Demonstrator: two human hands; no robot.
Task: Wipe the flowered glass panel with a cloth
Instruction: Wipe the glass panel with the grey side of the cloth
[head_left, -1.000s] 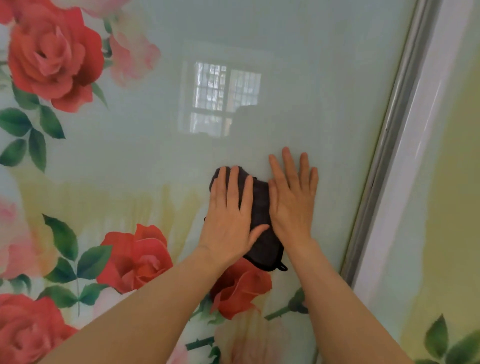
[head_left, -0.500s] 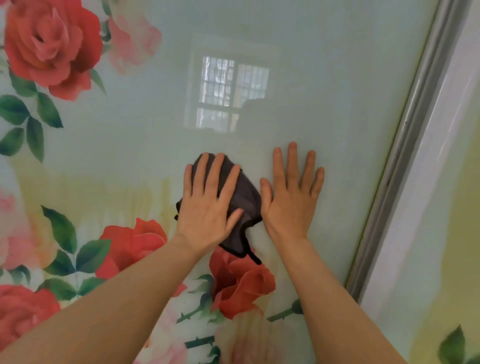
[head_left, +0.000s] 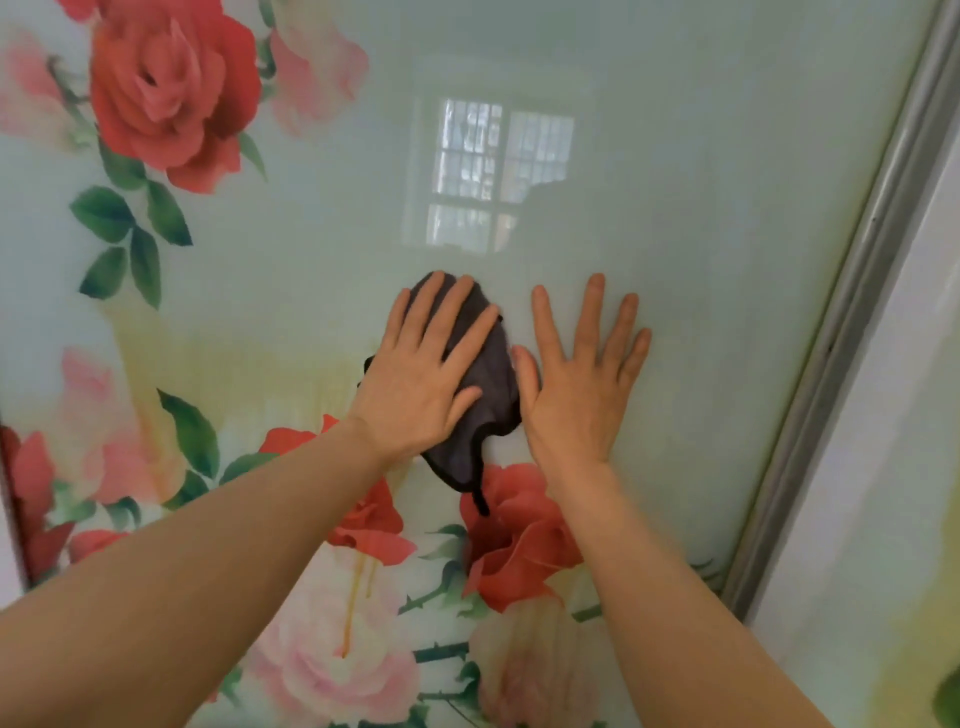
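From the head view, I see my left hand (head_left: 423, 382) pressed flat on a crumpled dark grey cloth (head_left: 488, 384), its fingers (head_left: 470, 338) straight and spread, pinning the cloth against the glossy pale green glass panel printed with red and pink roses (head_left: 701, 182). The cloth sits mid-panel, just above a red rose, one corner hanging loose below my palm. My right hand (head_left: 579, 387) lies flat on bare glass just beside the cloth, fingers straight and holding nothing. I judge the cloth light, soft and limp, so it bunches unless I keep a broad palm on its middle. The glass looks smooth and slippery, stiff yet fragile, so I favour even pressure. A grey metal frame strip (head_left: 857, 312) borders the panel on the right.
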